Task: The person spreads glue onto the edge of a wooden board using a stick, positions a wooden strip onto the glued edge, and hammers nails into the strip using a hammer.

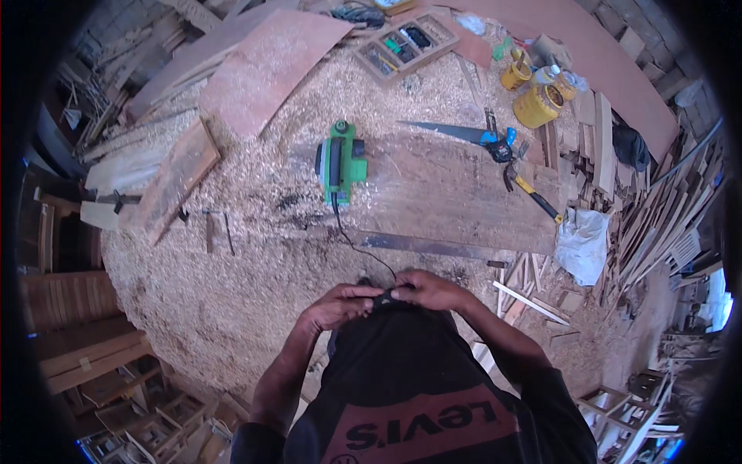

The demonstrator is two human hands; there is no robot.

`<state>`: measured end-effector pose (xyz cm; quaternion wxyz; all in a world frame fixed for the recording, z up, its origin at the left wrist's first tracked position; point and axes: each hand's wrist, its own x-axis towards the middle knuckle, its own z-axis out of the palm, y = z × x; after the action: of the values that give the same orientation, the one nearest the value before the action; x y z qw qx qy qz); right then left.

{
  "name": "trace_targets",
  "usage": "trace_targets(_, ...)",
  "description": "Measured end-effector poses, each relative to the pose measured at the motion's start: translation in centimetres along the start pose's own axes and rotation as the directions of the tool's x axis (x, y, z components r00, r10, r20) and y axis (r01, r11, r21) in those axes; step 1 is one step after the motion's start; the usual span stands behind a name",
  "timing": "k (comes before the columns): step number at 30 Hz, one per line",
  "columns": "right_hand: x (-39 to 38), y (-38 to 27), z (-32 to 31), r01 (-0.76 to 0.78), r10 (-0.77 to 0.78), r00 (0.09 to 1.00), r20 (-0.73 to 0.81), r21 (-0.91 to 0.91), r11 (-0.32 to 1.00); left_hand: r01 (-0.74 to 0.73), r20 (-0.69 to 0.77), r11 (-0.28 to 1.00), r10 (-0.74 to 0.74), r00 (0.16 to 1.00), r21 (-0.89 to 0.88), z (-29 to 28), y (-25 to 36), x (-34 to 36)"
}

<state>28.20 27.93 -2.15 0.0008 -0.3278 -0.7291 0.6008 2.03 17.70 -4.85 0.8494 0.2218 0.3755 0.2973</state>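
Observation:
My left hand [338, 301] and my right hand [427, 290] meet in front of my chest, both closed on a small black object [384, 299] at the hem of my dark shirt. A black cord [357, 246] runs from there across the bench to a green electric planer [340, 160]. The planer rests on a wide reddish wooden plank [456, 193], out of reach of both hands. What the black object is cannot be made out.
Wood shavings [232, 286] cover the bench. A blue-handled handsaw [464, 134] and a yellow-handled hammer [533, 193] lie right of the planer. Yellow cans [537, 104], a compartment tray [403, 45], a white bag [583, 243] and stacked offcuts [665, 209] crowd the right.

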Motion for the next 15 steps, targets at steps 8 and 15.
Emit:
trace_targets(8, 1.8, 0.1, -5.9, -0.169, 0.104, 0.947, 0.304, 0.195, 0.966, -0.238, -0.195, 0.85, 0.363, 0.911, 0.47, 1.5, 0.7, 0.4)
trace_targets(15, 7.0, 2.3, -12.1, -0.117, 0.052, 0.899, 0.434, 0.124, 0.985, -0.23, -0.366, 0.878, 0.396, 0.842, 0.421, -0.2, -1.1, 0.7)
